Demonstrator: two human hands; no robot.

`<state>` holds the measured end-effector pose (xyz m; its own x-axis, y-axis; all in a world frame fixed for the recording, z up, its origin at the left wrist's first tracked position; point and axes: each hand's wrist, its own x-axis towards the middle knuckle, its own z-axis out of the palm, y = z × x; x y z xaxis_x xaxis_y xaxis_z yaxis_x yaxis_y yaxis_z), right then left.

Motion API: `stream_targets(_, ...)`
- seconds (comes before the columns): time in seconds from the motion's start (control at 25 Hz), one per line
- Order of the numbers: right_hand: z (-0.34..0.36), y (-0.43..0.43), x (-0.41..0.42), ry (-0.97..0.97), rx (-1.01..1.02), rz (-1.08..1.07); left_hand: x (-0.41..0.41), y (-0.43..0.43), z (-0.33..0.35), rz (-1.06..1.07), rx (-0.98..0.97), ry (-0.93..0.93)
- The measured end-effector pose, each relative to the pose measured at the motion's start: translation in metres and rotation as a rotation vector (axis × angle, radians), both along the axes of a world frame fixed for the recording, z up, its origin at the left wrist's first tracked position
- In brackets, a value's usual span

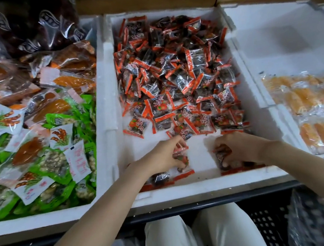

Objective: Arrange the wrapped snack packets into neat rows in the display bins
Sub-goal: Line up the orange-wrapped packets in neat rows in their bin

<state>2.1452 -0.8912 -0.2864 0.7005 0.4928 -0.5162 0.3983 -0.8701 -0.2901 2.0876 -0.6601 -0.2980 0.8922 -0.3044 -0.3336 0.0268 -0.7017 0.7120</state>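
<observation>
A white foam bin (106,72) in the middle holds a loose heap of several red-edged dark snack packets (174,71). Its near floor is partly bare. My left hand (160,156) is low in the bin's near left part, its fingers curled round a few red packets (181,156). More packets lie under it along the front wall (161,178). My right hand (236,148) is at the near right, fingers curled over dark packets (223,157) standing against the front wall.
A left foam bin (102,166) is full of green, white and orange packets (42,144). At the right, a white bin (254,76) holds clear packs of orange pieces (310,99). A black crate (267,217) and my light trousers (204,234) are below.
</observation>
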Motion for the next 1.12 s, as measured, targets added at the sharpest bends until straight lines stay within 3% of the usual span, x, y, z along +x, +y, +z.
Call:
stream_targets(0.08,0.005,0.005,0.005,0.071,0.169,-0.081,0.002,0.001,-0.009,-0.052,0.091,-0.021)
stream_targets(0.16,0.006,0.016,0.011,-0.034,0.208,-0.063,0.001,0.002,-0.011,-0.094,0.178,-0.109)
stream_targets(0.24,0.000,0.029,0.011,-0.012,0.267,-0.065,-0.002,0.002,-0.013,-0.163,0.242,-0.177)
stream_targets(0.52,-0.013,0.044,0.000,-0.015,0.362,-0.104,-0.006,0.003,-0.017,-0.252,0.362,-0.228)
stream_targets(0.64,-0.018,0.048,-0.007,-0.002,0.342,-0.001,-0.009,0.000,-0.016,-0.257,0.405,-0.219)
stream_targets(0.76,-0.014,0.044,-0.004,-0.160,0.295,0.056,-0.009,0.001,-0.009,-0.157,0.347,-0.289)
stream_targets(0.88,-0.007,0.046,0.011,-0.432,0.396,-0.074,0.008,-0.001,-0.004,0.074,0.268,-0.470)
stream_targets(1.04,-0.011,0.061,0.027,-0.524,0.053,-0.073,0.036,-0.021,-0.010,0.187,0.479,-0.443)
stream_targets(1.12,-0.012,0.053,0.038,-0.536,0.007,-0.053,0.043,-0.030,-0.012,0.175,0.541,-0.408)
